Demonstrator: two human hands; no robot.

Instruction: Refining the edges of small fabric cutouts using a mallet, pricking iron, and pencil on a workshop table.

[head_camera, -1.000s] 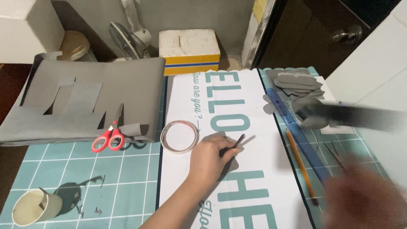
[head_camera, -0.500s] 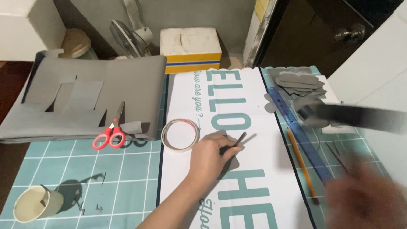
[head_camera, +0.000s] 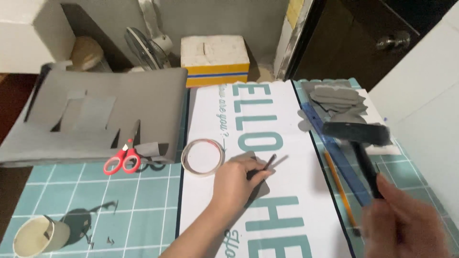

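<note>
Left hand (head_camera: 235, 181): lower centre of frame, forearm rising from the bottom edge, palm down on the white printed sheet (head_camera: 287, 157), grip closed on a thin dark pen-like tool (head_camera: 267, 165) pointing up and right.
Right hand (head_camera: 406, 224): lower right corner, blurred, grip closed around the black handle of a roller (head_camera: 356, 134), head raised above the blue ruler (head_camera: 334, 150).
Grey cut-outs (head_camera: 334, 98): stacked at upper right.
Tape roll (head_camera: 203, 156): just left of the left hand.
Red scissors (head_camera: 123, 160): centre left, on the teal cutting mat (head_camera: 95, 191).
Grey card (head_camera: 105, 114): upper left.

left hand (head_camera: 234, 184) rests palm down, fingers pinched together; right hand (head_camera: 406, 224) is raised and fisted, blurred.
</note>
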